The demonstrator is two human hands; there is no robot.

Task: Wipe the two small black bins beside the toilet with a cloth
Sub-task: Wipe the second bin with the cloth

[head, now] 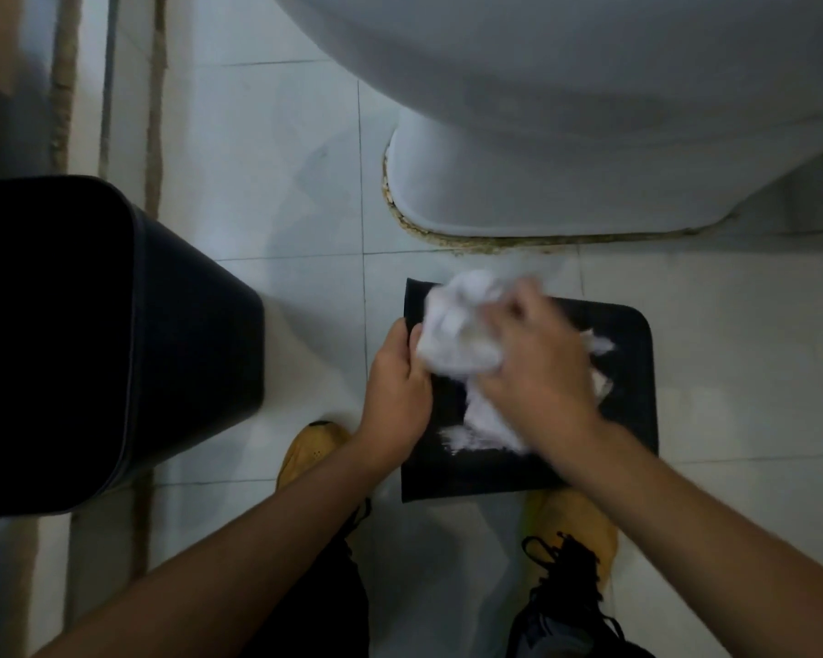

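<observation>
Low in the middle of the frame, the right hand [533,368] is clenched around a crumpled white cloth [457,344] and pressing it onto the top of the smaller black bin [628,410], which sits on the pale tiled floor [286,192] just in front of the toilet [542,135] base. The left hand [395,396] grips that bin's left edge, fingers hooked over the rim, pinning it in place. White smears, probably foam or cleaner, streak the dark surface beside the cloth. Motion blur softens the cloth, so its exact folds can't be read. Over at the left edge of the frame stands the second, larger-looking black bin [115,334], well apart from both hands and untouched right now. Yellow shoes [314,458] peek out at the bottom. Judging by the look, this bin is light, hard plastic with a smooth skin: it will likely skid on tile under a scrub, so that bracing grip on the rim is the sensible hold. The cloth is soft and bunches easily; a full fist keeps it from slipping off.
</observation>
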